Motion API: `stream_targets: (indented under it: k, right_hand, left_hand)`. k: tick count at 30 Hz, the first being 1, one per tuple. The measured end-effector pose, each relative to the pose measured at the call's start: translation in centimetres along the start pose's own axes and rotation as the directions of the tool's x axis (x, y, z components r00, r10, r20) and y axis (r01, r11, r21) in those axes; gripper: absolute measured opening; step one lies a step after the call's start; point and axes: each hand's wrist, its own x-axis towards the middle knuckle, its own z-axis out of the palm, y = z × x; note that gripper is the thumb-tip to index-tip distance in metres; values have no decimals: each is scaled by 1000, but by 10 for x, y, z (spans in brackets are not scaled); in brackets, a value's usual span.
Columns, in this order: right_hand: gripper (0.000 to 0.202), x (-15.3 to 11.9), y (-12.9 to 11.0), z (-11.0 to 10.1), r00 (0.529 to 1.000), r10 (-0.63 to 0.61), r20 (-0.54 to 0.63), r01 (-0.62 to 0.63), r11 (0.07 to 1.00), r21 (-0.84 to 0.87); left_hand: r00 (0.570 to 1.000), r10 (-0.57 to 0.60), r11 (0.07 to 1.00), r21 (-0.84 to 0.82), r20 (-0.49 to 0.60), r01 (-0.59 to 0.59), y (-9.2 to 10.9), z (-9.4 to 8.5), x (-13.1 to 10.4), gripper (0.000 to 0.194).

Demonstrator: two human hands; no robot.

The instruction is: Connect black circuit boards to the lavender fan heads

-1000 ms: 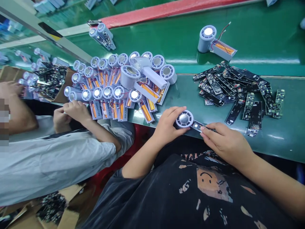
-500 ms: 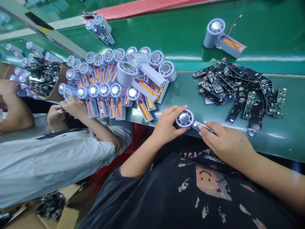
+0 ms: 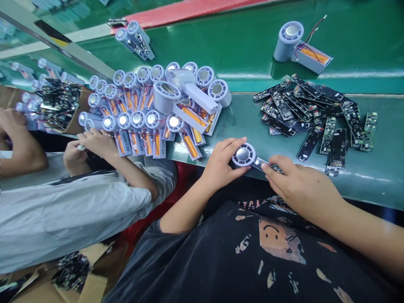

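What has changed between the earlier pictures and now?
The lone handheld fan has moved right relative to the circuit-board pile. Nothing was grasped or released: the left hand still holds the round fan head, the right hand the circuit board beside it.

Counter (image 3: 240, 122): smooth, glossy green. Fan housing (image 3: 243, 155) in your fingers (image 3: 223, 153): lilac plastic, shiny metallic centre disc. Right of it, circuit boards (image 3: 307, 110): black, metal-flecked. Below it, your shirt (image 3: 227, 252): matt black cloth.
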Motion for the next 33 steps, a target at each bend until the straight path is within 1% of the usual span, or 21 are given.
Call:
stream_targets:
  k: [2,4,7,10,15,19,22,24,26,28,30,33]
  right_hand:
    - [32,0,0,0,1000,-16,3,16,999,-29]
    - [32,0,2,2,999,-35,-23,34,999,-25]
    - [31,0,6,4,997,-39,-59,43,997,57]
    - [32,0,8,5,998,-35,-60,42,991,127]
    - [25,-1,5,6,996,-19,-89,28,995,93]
    - [20,-4,1,9,989,6,-150,4,997,72]
    - [17,-9,-4,13,977,75,-200,-62,995,74]
    - [16,-13,-6,18,954,160,-253,-151,987,52]
    - [17,-17,-5,24,938,204,-278,-195,979,60]
    - [18,-20,-2,31,950,192,-245,-164,978,127]
    - [23,-22,0,39,970,139,-199,-101,977,189]
    - [31,-25,1,48,980,103,-167,-75,983,165]
  left_hand:
    - [1000,-4,1000,5,1,4,0,0,0,70]
    - [1000,-4,1000,2,1,4,-1,1,0,70]
    - [1000,-10,1000,-8,-2,10,-1,2,0,69]
    - [1000,-11,1000,-15,-3,11,0,2,-1,67]
    - [1000,1,1000,-25,-18,-1,2,3,-1,65]
    - [998,35,998,-41,-44,-37,0,4,-2,67]
    - [997,25,999,-41,-67,-28,-1,6,-4,68]
    - [997,5,999,-38,-77,-8,-3,8,-6,69]
    - [996,1,999,-49,-89,-5,-3,10,-7,68]
    - [995,15,998,-63,-103,-22,-4,11,-7,65]
    - [992,23,997,-64,-124,-32,-4,14,-7,65]
    - [989,16,998,-56,-149,-25,-4,17,-7,65]
